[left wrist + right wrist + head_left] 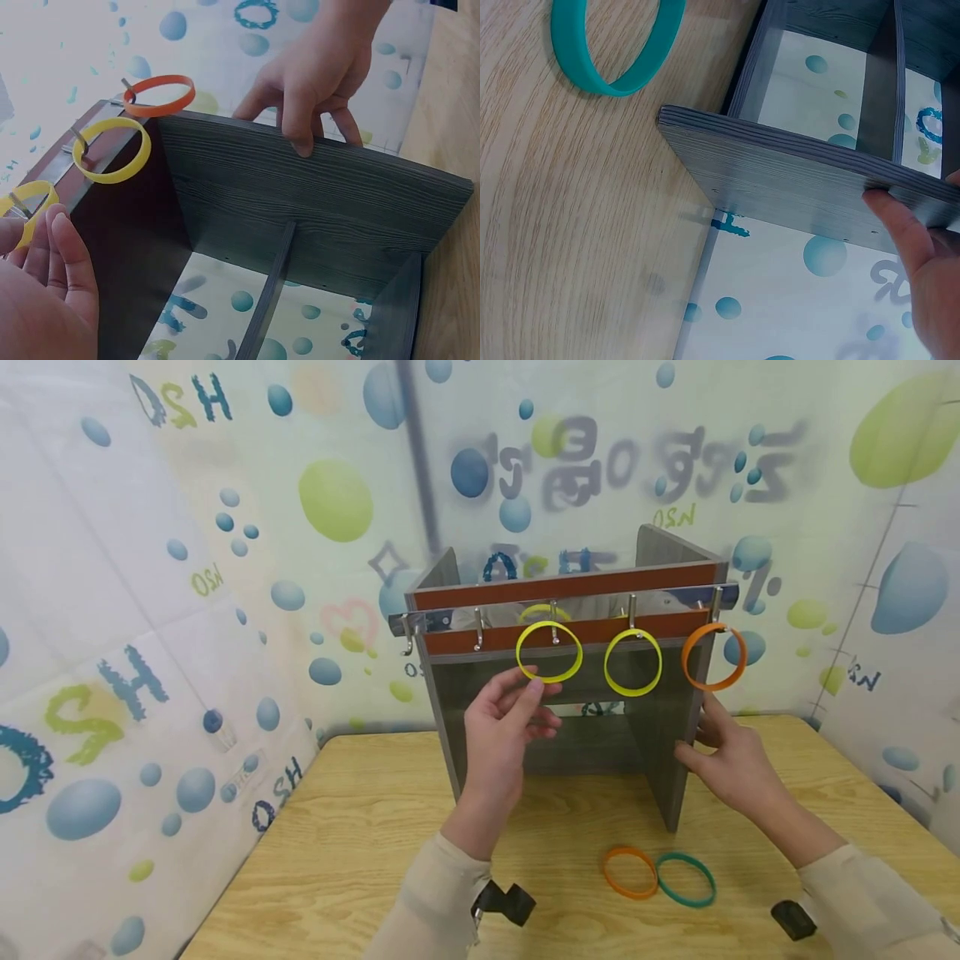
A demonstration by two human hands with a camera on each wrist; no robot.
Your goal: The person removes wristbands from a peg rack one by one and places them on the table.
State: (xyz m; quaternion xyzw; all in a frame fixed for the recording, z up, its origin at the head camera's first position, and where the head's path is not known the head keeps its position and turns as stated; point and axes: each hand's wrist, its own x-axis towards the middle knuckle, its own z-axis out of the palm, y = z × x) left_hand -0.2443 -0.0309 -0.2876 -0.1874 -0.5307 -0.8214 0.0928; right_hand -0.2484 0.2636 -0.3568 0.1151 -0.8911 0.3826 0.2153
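Note:
My left hand pinches the lower edge of a yellow wristband between thumb and fingers. The band is around the middle hook of the grey wooden rack. My right hand holds the rack's right side panel by its edge. In the right wrist view, a digit of that hand presses on the panel's face. A second yellow wristband hangs on the hook to the right, and an orange wristband hangs on the far-right hook.
On the wooden table, in front of the rack, lie another orange wristband and a green wristband, side by side. The two left hooks on the metal rail carry no bands. A patterned sheet stands behind the table.

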